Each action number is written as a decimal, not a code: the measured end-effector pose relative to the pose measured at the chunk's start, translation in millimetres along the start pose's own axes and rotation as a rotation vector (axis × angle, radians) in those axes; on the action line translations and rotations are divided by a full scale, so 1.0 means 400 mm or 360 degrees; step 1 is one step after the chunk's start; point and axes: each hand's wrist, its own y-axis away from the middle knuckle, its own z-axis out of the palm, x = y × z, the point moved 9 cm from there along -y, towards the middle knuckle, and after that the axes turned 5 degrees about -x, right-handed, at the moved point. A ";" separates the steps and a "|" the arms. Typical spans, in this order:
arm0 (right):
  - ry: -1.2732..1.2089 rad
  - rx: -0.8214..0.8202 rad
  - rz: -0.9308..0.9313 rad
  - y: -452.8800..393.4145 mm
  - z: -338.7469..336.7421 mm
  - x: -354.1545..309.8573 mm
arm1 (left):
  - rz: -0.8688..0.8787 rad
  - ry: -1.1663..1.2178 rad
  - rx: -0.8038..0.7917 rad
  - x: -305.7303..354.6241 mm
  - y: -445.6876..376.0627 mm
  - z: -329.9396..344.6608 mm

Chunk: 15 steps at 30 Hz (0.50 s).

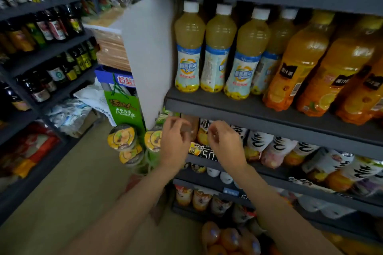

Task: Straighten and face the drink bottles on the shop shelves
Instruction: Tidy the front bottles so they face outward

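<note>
Nearest the camera, two bare forearms reach up and forward toward the left end of the second shelf [310, 180]. The left hand [175, 138] has its fingers curled around a blurred, pale bottle [189, 128] standing at that end; the grip looks like a wrap round the bottle's body, though motion blur hides the fingertips. The right hand [224, 141] hovers just beside it with fingers loosely curled, and whether it touches or pinches anything cannot be told from this view. To the right along the same shelf, a row of black-and-white labelled bottles [290, 149] leans at uneven angles, so this row seems largely unstraightened. Below, orange-capped drinks [199, 198] sit on a lower shelf, too dim to judge. Above the hands, on the upper shelf [228, 107], four pale yellow juice bottles [187, 47] with white caps stand upright; the first and third show their front logo, while the second from the left [217, 51] and the fourth show label backs or sides, so they still need turning. Right of them, orange juice bottles [294, 68] tilt leftward and look due for straightening. Far left, across the aisle, dark sauce bottles [53, 27] fill another rack. Judged from this, the work appears to be at an early stage.
</note>
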 end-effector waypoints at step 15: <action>0.0122 -0.0403 0.0753 -0.135 0.288 0.031 | -0.0622 -0.0093 -0.0369 -0.258 0.052 0.050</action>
